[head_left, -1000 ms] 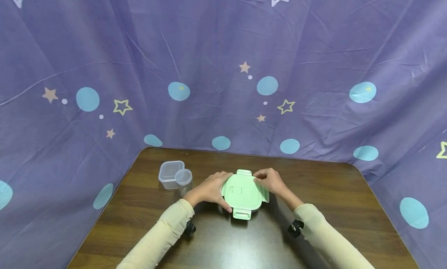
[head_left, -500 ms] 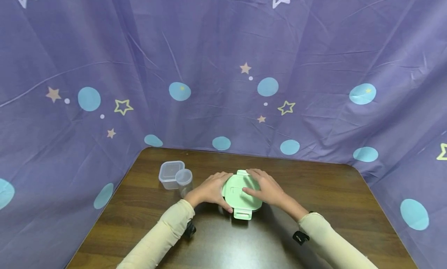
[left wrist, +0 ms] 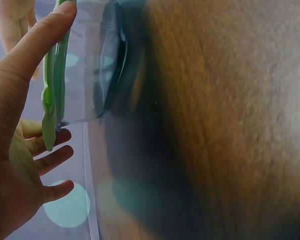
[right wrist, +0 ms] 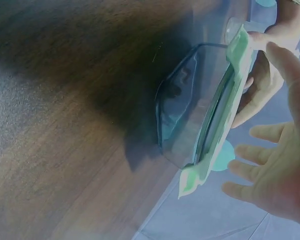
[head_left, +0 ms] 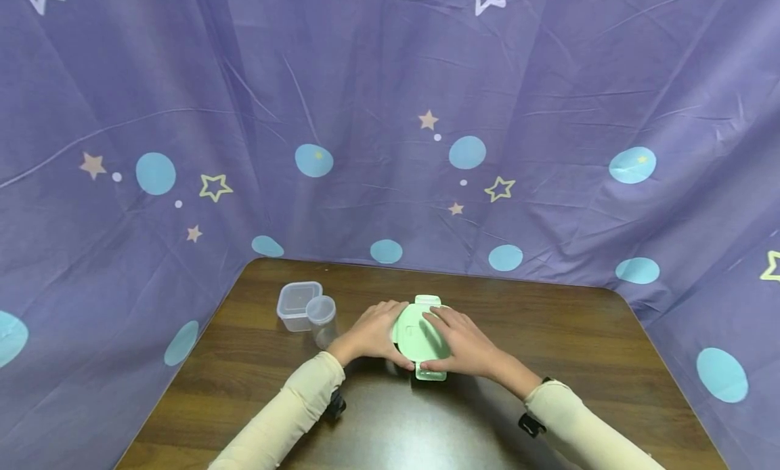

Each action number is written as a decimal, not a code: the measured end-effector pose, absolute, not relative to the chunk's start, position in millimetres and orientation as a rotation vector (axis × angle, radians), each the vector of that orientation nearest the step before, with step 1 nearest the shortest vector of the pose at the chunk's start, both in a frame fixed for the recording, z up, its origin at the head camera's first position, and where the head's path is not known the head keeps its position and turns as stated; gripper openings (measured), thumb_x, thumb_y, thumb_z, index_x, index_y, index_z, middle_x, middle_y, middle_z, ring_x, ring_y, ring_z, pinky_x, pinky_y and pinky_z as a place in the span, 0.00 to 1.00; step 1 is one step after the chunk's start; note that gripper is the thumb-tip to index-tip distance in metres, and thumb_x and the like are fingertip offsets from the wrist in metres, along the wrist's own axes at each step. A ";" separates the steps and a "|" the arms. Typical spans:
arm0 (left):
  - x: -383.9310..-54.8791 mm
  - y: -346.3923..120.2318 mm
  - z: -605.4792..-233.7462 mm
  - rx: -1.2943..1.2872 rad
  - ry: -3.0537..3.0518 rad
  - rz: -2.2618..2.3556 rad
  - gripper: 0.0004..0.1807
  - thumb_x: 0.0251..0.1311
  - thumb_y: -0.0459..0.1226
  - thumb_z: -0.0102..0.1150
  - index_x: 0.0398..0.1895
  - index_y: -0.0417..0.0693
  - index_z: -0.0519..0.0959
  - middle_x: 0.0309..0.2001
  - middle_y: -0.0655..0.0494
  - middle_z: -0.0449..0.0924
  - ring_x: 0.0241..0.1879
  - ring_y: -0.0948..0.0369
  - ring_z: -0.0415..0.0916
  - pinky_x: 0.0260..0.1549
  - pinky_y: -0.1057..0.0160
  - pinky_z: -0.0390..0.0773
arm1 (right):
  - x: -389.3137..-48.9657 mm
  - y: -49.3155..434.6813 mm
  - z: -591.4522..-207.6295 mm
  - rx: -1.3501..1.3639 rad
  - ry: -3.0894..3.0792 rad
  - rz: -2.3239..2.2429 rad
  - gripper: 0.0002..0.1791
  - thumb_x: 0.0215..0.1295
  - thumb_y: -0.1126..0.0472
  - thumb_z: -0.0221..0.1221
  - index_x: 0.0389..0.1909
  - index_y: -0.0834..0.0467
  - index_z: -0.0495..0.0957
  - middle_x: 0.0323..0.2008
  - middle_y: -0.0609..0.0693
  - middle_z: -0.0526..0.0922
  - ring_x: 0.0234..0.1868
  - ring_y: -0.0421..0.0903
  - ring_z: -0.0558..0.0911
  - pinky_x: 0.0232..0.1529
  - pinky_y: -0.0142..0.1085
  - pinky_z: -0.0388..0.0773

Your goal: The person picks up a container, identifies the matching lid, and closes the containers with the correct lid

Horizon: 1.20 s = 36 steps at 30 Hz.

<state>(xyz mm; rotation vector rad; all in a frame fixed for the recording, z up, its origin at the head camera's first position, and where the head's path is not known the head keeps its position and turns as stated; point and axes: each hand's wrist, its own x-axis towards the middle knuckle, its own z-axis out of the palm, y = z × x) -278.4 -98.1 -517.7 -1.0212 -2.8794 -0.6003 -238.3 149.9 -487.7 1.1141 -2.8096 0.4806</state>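
A clear food container [right wrist: 182, 115] with a pale green snap lid [head_left: 416, 334] is at the middle of the table. My left hand [head_left: 373, 332] grips its left side, thumb at the lid's front edge and fingers around the back. In the left wrist view, that thumb [left wrist: 45, 37] lies along the lid's rim. Over the right part of the lid is my right hand [head_left: 468, 346], fingers spread, thumb by the front latch [head_left: 431, 372]. The right wrist view shows its fingers [right wrist: 252, 170] extended and apart from the lid. The lid's right latch is hidden behind this hand in the head view.
Left of the container stand a small square clear tub [head_left: 295, 307] with a lid and a round clear jar [head_left: 321, 312] in front of it. The wooden table [head_left: 548, 314] meets a purple patterned curtain [head_left: 365, 84] at the back and sides.
My right hand has left the raised right latch and spread across the lid, its thumb moving down to the front latch. The left hand has stayed at the left side, shifting slightly right.
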 end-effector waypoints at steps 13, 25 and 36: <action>-270.8 -84.3 -520.9 -0.917 -2.893 -0.527 0.71 0.31 0.73 0.74 0.75 0.39 0.62 0.64 0.47 0.74 0.62 0.50 0.73 0.64 0.47 0.73 | -247.3 158.6 -494.9 1.154 -2.924 0.362 0.57 0.52 0.31 0.70 0.75 0.61 0.64 0.73 0.64 0.65 0.74 0.64 0.66 0.69 0.63 0.66; -264.8 -79.2 -519.1 -0.856 -2.930 -0.411 0.73 0.33 0.77 0.69 0.76 0.38 0.60 0.66 0.47 0.72 0.65 0.51 0.72 0.66 0.47 0.72 | -255.8 166.4 -492.1 1.269 -2.873 0.260 0.56 0.54 0.29 0.68 0.73 0.62 0.65 0.73 0.62 0.66 0.73 0.61 0.69 0.69 0.57 0.71; -255.0 -81.3 -520.7 -0.870 -2.875 -0.327 0.67 0.37 0.80 0.63 0.74 0.44 0.63 0.63 0.51 0.75 0.63 0.53 0.72 0.65 0.48 0.71 | -264.3 180.4 -485.6 1.385 -2.905 0.307 0.55 0.48 0.34 0.74 0.73 0.58 0.68 0.75 0.58 0.65 0.73 0.59 0.69 0.66 0.54 0.75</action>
